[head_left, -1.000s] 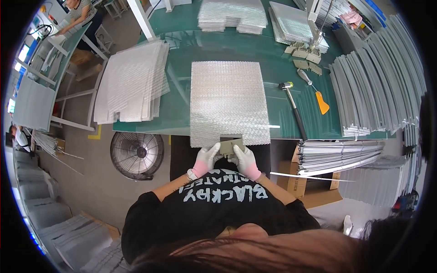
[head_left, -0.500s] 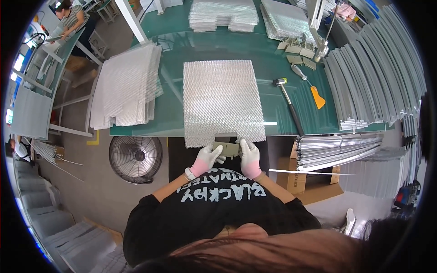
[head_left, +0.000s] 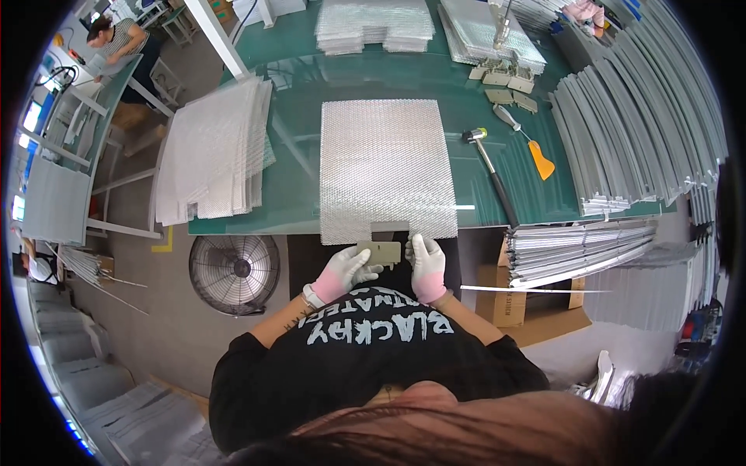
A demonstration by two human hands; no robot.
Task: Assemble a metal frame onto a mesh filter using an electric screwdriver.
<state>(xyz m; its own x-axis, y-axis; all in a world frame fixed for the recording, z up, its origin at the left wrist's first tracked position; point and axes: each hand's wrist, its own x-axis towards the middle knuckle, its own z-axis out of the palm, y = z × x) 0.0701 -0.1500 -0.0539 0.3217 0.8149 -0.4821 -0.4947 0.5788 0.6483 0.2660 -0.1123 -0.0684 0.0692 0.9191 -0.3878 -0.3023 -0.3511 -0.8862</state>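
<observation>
A silvery mesh sheet lies before me on the table, its notched near edge reaching past the table's front edge. My left hand, in a white and pink glove, is closed on the left end of a small olive-beige plate. The plate is just below the notch, with its right end apart from my other hand. My right hand, gloved alike, has its fingers curled together at the sheet's near edge, right of the notch. Whatever is between those fingers is hidden.
Right of the sheet lie a mallet, an orange-bladed scraper and several olive-beige plates. Mesh sheets are stacked at left and back; grey panels line the right. A floor fan stands below left.
My right hand has come away from the plate's right end, leaving a gap. My left hand keeps the plate, slightly further left. The mesh sheet has shifted a little right and away from me.
</observation>
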